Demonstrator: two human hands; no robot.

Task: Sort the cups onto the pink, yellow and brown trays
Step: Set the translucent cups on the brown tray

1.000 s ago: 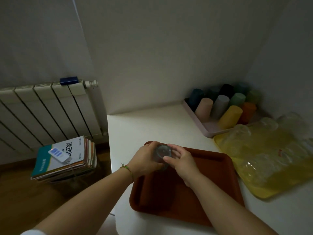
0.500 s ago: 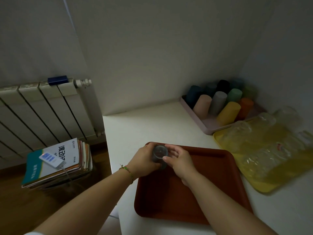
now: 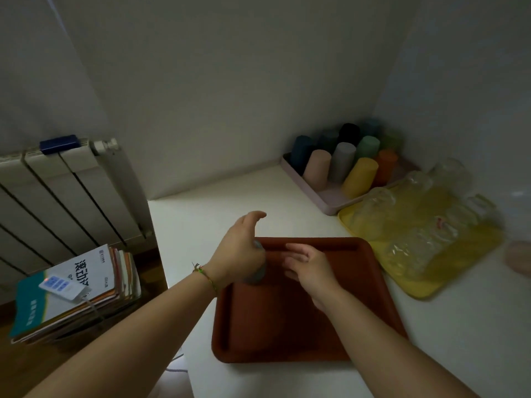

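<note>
The brown tray [image 3: 287, 326] lies in front of me on the white table. A small greyish cup [image 3: 256, 277] stands in its far left corner, mostly hidden behind my left hand [image 3: 241, 248]. That hand's fingers are spread and lifted off the cup. My right hand [image 3: 309, 264] hovers just right of the cup, fingers relaxed and holding nothing. The pink tray [image 3: 330, 206] at the back right carries several coloured cups [image 3: 359, 178] standing upside down. The yellow tray [image 3: 425, 291] to the right carries several clear cups [image 3: 376, 208].
The table's left edge [image 3: 161, 254] drops to the floor, where a stack of books [image 3: 77, 285] with a small white device on top lies below a radiator [image 3: 71, 196]. Walls close the back and right. A pinkish round thing [image 3: 520, 258] sits at the right edge.
Both hands gripped the cup over the tray's far left corner; now the cup stands on the tray, and both hands have let go and opened.
</note>
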